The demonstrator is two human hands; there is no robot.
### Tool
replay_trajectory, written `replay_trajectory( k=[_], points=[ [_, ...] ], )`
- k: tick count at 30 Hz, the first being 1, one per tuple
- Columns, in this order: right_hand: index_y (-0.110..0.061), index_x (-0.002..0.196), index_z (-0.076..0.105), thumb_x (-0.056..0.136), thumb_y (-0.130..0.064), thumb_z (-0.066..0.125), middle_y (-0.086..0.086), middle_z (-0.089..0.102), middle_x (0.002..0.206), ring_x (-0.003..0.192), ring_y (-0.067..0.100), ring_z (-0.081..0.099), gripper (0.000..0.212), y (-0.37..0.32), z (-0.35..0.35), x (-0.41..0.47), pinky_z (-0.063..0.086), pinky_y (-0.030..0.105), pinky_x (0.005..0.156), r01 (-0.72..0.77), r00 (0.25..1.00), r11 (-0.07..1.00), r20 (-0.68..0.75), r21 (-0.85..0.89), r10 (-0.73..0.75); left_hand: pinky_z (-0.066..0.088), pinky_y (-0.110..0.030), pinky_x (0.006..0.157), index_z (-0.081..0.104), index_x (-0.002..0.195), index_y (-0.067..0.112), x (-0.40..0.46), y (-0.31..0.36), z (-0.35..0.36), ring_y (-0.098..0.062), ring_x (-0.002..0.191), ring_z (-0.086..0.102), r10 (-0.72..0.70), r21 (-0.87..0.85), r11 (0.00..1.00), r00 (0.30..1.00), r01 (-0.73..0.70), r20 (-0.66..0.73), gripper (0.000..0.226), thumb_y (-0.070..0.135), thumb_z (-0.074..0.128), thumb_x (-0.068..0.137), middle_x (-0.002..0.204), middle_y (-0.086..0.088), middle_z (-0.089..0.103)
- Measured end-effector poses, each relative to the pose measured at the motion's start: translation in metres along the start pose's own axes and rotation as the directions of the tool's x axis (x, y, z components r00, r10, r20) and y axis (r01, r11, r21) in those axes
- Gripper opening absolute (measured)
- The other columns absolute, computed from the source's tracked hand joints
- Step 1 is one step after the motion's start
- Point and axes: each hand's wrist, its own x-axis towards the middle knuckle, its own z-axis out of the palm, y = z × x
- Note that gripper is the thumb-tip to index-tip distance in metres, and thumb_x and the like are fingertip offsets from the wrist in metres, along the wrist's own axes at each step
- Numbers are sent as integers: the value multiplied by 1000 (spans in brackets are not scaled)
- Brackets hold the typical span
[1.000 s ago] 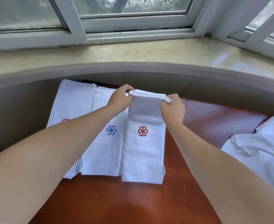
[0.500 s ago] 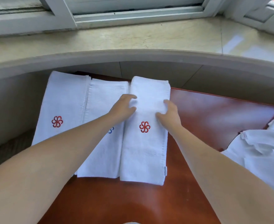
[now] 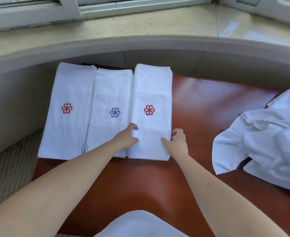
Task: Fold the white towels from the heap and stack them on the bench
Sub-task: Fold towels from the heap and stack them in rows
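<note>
White heap (image 3: 267, 139) right, folded towels (image 3: 110, 110) left

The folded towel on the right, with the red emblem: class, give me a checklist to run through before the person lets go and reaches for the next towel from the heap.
1. Right-hand folded towel lies flat on the bench: ok.
2. Its long edge sits against the blue-emblem towel: ok.
3. Near ends of the three towels line up: roughly ok.
4. Left hand and right hand free of the towel: not ok, both touch its near end.
5. Heap within reach at the right: ok.
6. Towels stacked: not ok, side by side.
</note>
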Motion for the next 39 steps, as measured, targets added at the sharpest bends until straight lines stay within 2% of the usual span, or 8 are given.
replay_trajectory(
  k=[4, 10, 14, 20, 24, 28, 31, 39],
  points=[
    [-18, 120, 43, 90, -39, 70, -3, 58, 111, 94, 21, 62, 46, 16, 5, -22, 52, 35, 75, -89, 976, 995, 200, 37, 80, 49, -32, 67, 42, 129, 38, -22, -4, 19, -24, 77, 57, -99, -228, 968, 994, 108, 50, 45, 23, 64, 93, 102, -9, 57],
    [-14, 119, 62, 92, -36, 72, 0, 65, 105, 90, 15, 63, 37, 30, 2, -35, 58, 30, 85, -294, 930, 857, 333, 423, 154, 62, -33, 69, 51, 132, 28, -47, 4, 31, -31, 107, 72, -145, -892, 360, 961, 274, 236, 43, 5, 61, 98, 130, -11, 62],
    [-13, 112, 72, 92, -33, 69, -2, 75, 110, 105, 18, 68, 28, 27, -6, -36, 52, 35, 96, -148, 977, 792, 214, 593, 22, 57, -36, 94, 53, 133, 22, -49, 4, 32, -27, 103, 74, -146, -944, 275, 978, 183, 148, 38, 10, 61, 98, 123, -15, 70],
    [-3, 113, 61, 97, -28, 52, 11, 67, 105, 86, 21, 62, 31, 28, -2, -45, 51, 37, 83, -124, 973, 919, 229, 373, 38, 61, -35, 84, 52, 133, 23, -48, -1, 51, -27, 110, 67, -232, -869, 473, 972, 147, 38, 39, 9, 60, 97, 132, -12, 58],
    [-9, 112, 56, 97, -18, 51, 13, 69, 106, 89, 28, 69, 18, 45, 0, -59, 53, 35, 74, -155, 968, 987, 205, 44, 143, 57, -40, 75, 33, 145, 38, -61, -13, 66, -27, 88, 63, -188, -122, 977, 976, 174, -113, 55, 25, 54, 95, 122, -12, 58],
    [-17, 110, 53, 94, -21, 56, 3, 57, 111, 93, 29, 62, 16, 54, 2, -74, 49, 38, 71, 258, 962, 947, -45, -193, -271, 45, -36, 71, 44, 143, 31, -72, -11, 77, -25, 97, 52, 115, 335, 942, 940, -1, -321, 44, 32, 50, 99, 123, -6, 46],
    [-20, 133, 56, 93, -18, 57, 0, 49, 140, 124, 25, 48, 40, 60, 6, -84, 48, 37, 87, 585, 792, 673, 143, -451, -593, 50, -40, 89, 47, 145, 29, -79, -19, 97, -25, 129, 40, 296, 472, 863, 937, -179, -185, 48, 30, 54, 98, 139, -2, 41],
    [-19, 161, 24, 100, -28, 51, -3, 17, 168, 149, 24, 27, 67, 82, -2, -116, 38, 43, 112, 487, 870, 651, 390, -582, -302, 39, -46, 114, 38, 153, 35, -115, -21, 123, -22, 153, 17, 175, 433, 886, 984, -166, 20, 59, 30, 55, 97, 167, 4, 17]
  ],
)
